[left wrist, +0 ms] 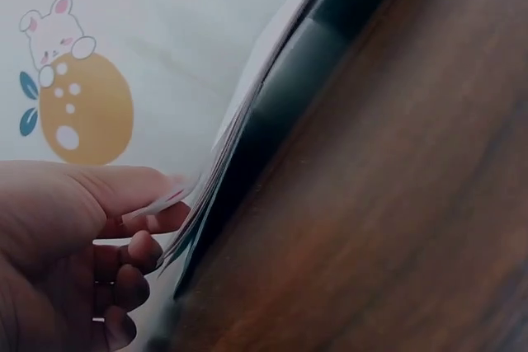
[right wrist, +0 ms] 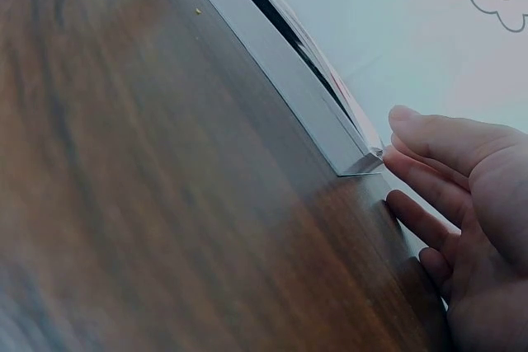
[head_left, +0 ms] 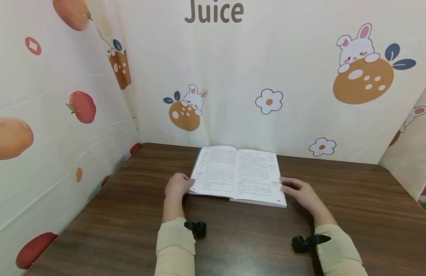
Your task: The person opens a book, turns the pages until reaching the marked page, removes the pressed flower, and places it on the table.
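Brown table (head_left: 240, 237) topped near far edge by open book (head_left: 220, 172). Left-side pages (left wrist: 213, 172) pinched between thumb and fingers of left hand (head_left: 176, 185). Book's right edge touched by right hand (head_left: 305, 196), fingers loosely extended, nothing gripped.

Left grip (head_left: 178, 185) touches the open book (head_left: 239, 174) (text showing); right grip (head_left: 302, 193) likewise.
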A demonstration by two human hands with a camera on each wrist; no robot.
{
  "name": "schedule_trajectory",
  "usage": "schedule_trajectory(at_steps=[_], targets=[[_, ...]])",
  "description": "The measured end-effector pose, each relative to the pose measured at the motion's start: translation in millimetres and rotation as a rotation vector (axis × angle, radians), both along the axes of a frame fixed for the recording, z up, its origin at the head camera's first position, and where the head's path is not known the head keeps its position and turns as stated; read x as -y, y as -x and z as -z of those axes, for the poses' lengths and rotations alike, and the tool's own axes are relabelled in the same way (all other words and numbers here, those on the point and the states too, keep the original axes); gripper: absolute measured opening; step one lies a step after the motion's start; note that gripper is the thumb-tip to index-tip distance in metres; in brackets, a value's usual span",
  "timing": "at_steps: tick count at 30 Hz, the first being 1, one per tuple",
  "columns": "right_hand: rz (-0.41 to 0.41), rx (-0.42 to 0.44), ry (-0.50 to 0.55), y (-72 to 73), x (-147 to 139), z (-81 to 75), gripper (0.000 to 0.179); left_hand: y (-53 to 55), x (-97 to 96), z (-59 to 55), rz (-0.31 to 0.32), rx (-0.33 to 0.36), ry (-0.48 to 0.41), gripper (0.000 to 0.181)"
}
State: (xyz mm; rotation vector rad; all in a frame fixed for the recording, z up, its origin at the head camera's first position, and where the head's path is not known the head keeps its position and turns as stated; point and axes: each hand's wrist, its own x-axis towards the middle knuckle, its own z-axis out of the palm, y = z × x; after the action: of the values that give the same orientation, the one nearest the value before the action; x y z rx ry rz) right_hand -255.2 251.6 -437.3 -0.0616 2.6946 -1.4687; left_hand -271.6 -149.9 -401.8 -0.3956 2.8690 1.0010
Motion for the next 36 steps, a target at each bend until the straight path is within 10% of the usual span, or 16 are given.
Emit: schedule_trajectory(at_steps=[17, 24, 28, 36], targets=[[-0.011, -0.007, -0.003, 0.3, -2, -0.6, 0.059, 4.7, -13.3, 4.8, 0.006, -0.041, 0.103, 0.02], [-0.012, -0.004, -0.004, 0.6, -2, -1.1, 0.059, 9.4, -63.3, -1.8, 0.361, -0.304, 0.246, 0.026], [-0.015, -0.015, -0.006, 1.5, -1, 0.3, 0.057, 2.1, -97.7, -3.6, 0.558, -0.32, 0.348, 0.033], [-0.008, -0.01, -0.009, 3.7, -2, 0.8, 0.058, -1.8, -109.2, 0.5, 0.597, -0.231, 0.374, 0.038]])
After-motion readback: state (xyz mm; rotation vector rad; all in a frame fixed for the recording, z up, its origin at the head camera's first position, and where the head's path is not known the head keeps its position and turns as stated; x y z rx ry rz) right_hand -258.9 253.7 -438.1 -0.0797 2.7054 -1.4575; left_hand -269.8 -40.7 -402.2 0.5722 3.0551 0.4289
